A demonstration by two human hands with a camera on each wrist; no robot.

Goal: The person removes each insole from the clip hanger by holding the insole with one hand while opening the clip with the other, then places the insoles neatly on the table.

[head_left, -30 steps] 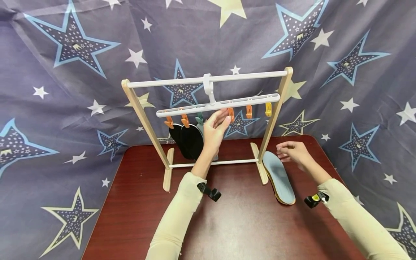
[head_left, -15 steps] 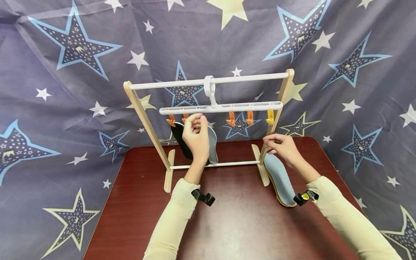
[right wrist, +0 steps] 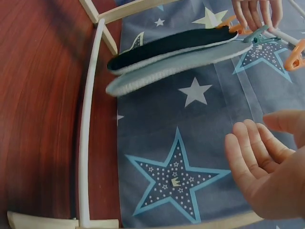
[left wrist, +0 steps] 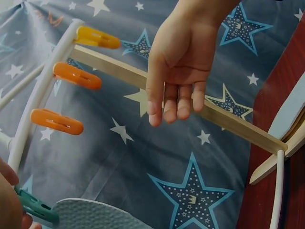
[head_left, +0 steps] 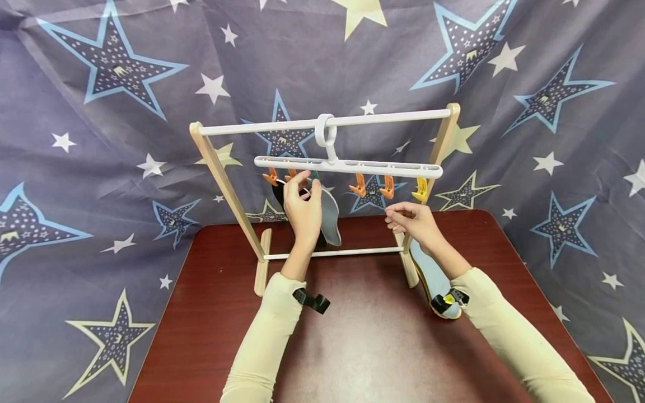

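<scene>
My left hand (head_left: pixel 303 210) is up under the white hanger bar (head_left: pixel 388 168), its thumb and fingers pinching the teal clothespin (left wrist: pixel 38 208). That clothespin bites the top end of a grey-blue insole (head_left: pixel 330 215), which hangs down. Behind it hangs a black insole (right wrist: pixel 171 47) from the orange clothespins (head_left: pixel 271 176), partly covered by the left hand in the head view. My right hand (head_left: pixel 413 224) hovers right of the insoles, below the hanging clothespins, fingers loosely bent and holding nothing. Another grey-blue insole (head_left: pixel 428 266) lies on the table by the stand's right foot.
The hanger hooks over the top rod (head_left: pixel 393 118) of a wooden stand (head_left: pixel 221 179). Two orange clothespins (head_left: pixel 387 186) and a yellow clothespin (head_left: pixel 420 189) hang unused on its right half. A low rod (head_left: pixel 358 252) joins the stand's feet on the red-brown table (head_left: pixel 353 336).
My left hand has moved left, from an orange clothespin to the teal one. My right hand has come leftward from above the table insole. The hanger has swung, its right end now lower.
</scene>
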